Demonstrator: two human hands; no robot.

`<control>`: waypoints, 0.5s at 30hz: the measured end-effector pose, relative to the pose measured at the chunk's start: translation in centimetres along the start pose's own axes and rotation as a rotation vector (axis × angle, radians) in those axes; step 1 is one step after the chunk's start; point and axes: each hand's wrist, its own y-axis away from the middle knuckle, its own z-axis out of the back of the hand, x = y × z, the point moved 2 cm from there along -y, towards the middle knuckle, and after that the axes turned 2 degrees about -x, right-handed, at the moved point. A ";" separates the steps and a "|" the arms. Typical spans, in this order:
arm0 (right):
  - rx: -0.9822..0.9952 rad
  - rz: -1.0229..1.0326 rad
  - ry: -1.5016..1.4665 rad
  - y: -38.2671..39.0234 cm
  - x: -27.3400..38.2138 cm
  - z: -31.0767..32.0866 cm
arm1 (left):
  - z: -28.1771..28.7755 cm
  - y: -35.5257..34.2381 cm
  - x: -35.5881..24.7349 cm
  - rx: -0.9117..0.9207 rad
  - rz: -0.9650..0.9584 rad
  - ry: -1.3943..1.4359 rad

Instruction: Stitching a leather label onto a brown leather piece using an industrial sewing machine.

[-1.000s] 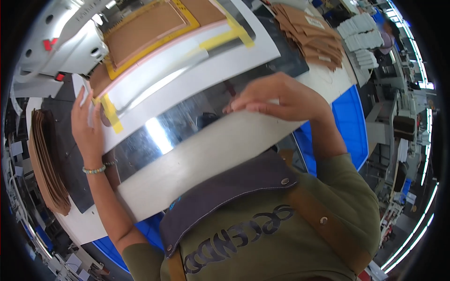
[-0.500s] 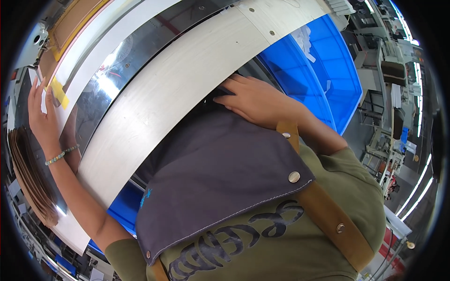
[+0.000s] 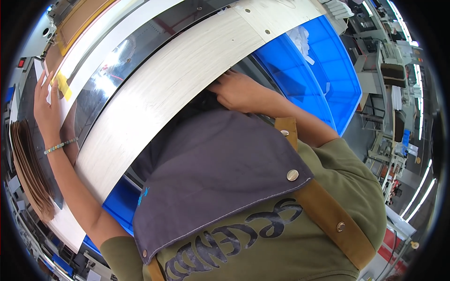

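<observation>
My left hand (image 3: 48, 105) is raised at the far left, beside a yellow strip (image 3: 63, 85) on the white work surface. Its fingers stretch upward with the thumb apart. White material (image 3: 48, 97) shows between thumb and fingers; whether it is gripped I cannot tell. A beaded bracelet (image 3: 61, 146) circles that wrist. My right hand (image 3: 241, 92) lies at the near edge of the pale tabletop (image 3: 154, 100), close to the upper part of my dark apron (image 3: 220, 164). Its fingers bend under the edge, and their tips are hidden in shadow.
A glossy dark panel (image 3: 119, 70) is set beyond the pale tabletop and reflects my left hand. Blue bins (image 3: 337, 70) stand at the right, with white scraps (image 3: 301, 42) in them. Stacked brown sheets (image 3: 30, 173) hang at the left. A white machine (image 3: 40, 35) stands at the upper left.
My right hand has shifted slightly left, and its fingers have gone further under the tabletop edge. My left hand has moved a little right, and more white material shows between its fingers.
</observation>
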 end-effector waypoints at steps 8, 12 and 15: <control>0.018 0.022 -0.012 -0.6 -0.7 -0.2 | -0.2 0.0 0.2 0.007 -0.013 0.017; -0.055 0.066 0.027 -0.8 -0.8 -0.1 | -0.2 0.0 0.3 0.003 -0.015 0.027; 0.043 0.016 0.063 -1.0 -0.9 0.5 | -0.4 0.1 0.3 0.009 -0.008 0.020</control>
